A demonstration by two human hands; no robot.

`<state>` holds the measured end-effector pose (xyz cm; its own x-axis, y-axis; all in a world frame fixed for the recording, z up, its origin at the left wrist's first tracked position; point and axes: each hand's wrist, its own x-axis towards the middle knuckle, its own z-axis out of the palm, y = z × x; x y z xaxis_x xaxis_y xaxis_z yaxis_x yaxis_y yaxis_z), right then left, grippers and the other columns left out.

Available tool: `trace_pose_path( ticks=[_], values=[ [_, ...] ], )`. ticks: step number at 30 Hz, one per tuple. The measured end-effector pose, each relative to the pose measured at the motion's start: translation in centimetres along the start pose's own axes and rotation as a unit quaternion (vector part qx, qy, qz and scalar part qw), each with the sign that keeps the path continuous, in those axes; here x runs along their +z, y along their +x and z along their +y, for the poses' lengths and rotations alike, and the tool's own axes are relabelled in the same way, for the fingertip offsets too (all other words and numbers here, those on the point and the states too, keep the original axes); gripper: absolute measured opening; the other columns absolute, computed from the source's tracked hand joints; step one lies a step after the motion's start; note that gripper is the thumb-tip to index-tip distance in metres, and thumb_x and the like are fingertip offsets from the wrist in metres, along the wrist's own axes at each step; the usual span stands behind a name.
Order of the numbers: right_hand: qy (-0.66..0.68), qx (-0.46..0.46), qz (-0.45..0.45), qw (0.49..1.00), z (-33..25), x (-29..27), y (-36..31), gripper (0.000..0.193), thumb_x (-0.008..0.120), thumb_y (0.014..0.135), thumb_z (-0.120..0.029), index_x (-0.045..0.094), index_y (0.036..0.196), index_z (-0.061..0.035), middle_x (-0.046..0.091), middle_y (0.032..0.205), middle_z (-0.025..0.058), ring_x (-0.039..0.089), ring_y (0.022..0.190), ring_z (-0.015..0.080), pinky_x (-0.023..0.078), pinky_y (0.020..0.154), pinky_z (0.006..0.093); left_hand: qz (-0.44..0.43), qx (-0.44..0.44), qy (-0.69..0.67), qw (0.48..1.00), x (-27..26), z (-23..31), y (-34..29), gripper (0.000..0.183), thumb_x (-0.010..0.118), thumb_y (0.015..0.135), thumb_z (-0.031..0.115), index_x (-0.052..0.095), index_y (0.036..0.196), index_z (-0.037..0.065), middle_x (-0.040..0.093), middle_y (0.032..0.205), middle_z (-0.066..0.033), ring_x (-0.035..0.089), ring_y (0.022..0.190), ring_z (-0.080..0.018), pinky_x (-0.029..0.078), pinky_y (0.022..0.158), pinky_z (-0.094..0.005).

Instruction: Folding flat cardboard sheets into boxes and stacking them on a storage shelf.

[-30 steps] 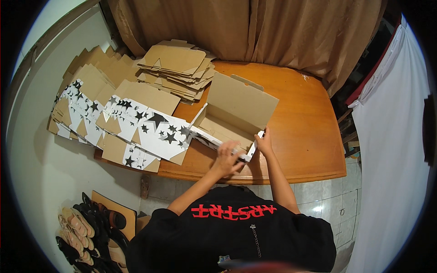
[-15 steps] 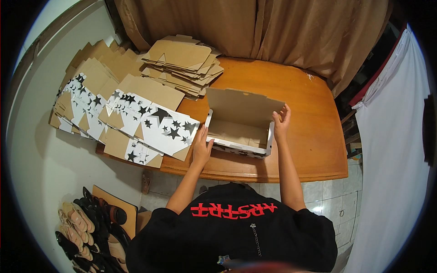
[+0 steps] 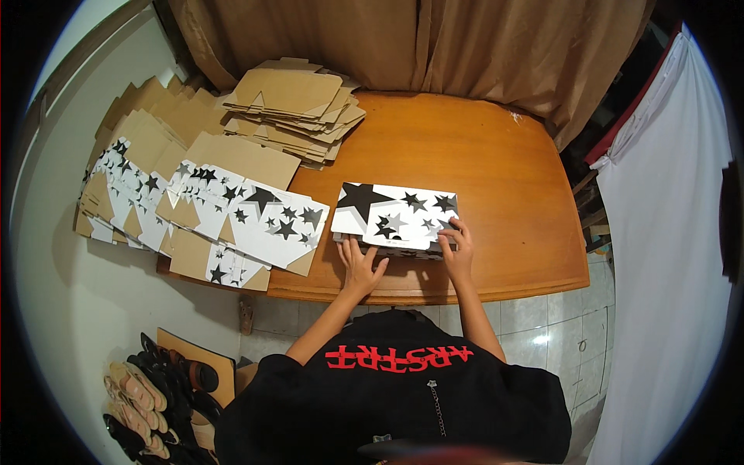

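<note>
Looks like a small workroom at home: shows flat cartons [image 3: 242, 153] left of the left hand [image 3: 359, 269], a brown curtain [image 3: 496, 58] beyond it, shoes [image 3: 138, 387] to its lower left, tiled floor [image 3: 528, 319] nearer.

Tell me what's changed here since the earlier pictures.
The lid of the box has swung forward and down, hiding the inside and showing its starred face. The left hand has moved from the box's left end to its front, the right hand to the front right corner. The stacked cardboard and star-printed sheets stayed put.
</note>
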<state>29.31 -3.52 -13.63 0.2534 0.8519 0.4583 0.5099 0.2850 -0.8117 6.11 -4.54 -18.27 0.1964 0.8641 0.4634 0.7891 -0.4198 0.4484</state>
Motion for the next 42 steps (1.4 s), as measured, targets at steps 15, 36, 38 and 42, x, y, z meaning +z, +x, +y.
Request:
trace_pose_path(
  ticks=[15, 36, 38, 42],
  values=[
    [-0.132, -0.053, -0.022, 0.990, -1.3, 1.4, -1.0, 0.040, 0.078, 0.062, -0.021, 0.066, 0.099, -0.0084, 0.047, 0.121, 0.0173, 0.038, 0.114, 0.0385, 0.033, 0.095, 0.0468, -0.007, 0.004, -0.038, 0.999, -0.3, 0.1, -1.3, 0.043, 0.063, 0.076, 0.023, 0.057, 0.117, 0.034, 0.011, 0.140, -0.0310, 0.003, 0.132, -0.0477, 0.006, 0.103, -0.0601],
    [-0.139, -0.133, 0.020, 0.981, 1.4, 2.1, -1.9, 0.035, 0.075, 0.066, -0.019, 0.068, 0.099, -0.0119, 0.052, 0.120, 0.0135, 0.038, 0.117, 0.0419, 0.032, 0.097, 0.0489, 0.131, -0.152, -0.204, 0.958, -0.5, -1.9, 2.5, 0.027, 0.072, 0.074, 0.023, 0.069, 0.100, 0.018, 0.023, 0.141, -0.0214, 0.031, 0.126, -0.0364, 0.031, 0.099, -0.0392],
    [-0.151, -0.145, 0.018, 0.978, 1.7, 2.1, -2.0, 0.033, 0.073, 0.068, -0.019, 0.068, 0.099, -0.0119, 0.052, 0.120, 0.0135, 0.038, 0.117, 0.0422, 0.032, 0.097, 0.0486, 0.132, -0.142, -0.193, 0.962, -0.3, -2.1, 2.3, 0.024, 0.072, 0.074, 0.022, 0.071, 0.097, 0.018, 0.020, 0.142, -0.0216, 0.031, 0.127, -0.0364, 0.031, 0.099, -0.0391],
    [-0.232, -0.141, 0.021, 0.962, 0.3, 2.0, -2.2, 0.033, 0.070, 0.069, -0.029, 0.068, 0.098, -0.0153, 0.050, 0.124, 0.0084, 0.032, 0.122, 0.0419, 0.019, 0.097, 0.0617, 0.179, -0.139, -0.188, 0.956, 0.1, -1.4, 2.2, 0.025, 0.074, 0.072, 0.019, 0.071, 0.097, 0.020, 0.012, 0.146, -0.0218, 0.024, 0.131, -0.0375, 0.028, 0.103, -0.0386]
  ],
)
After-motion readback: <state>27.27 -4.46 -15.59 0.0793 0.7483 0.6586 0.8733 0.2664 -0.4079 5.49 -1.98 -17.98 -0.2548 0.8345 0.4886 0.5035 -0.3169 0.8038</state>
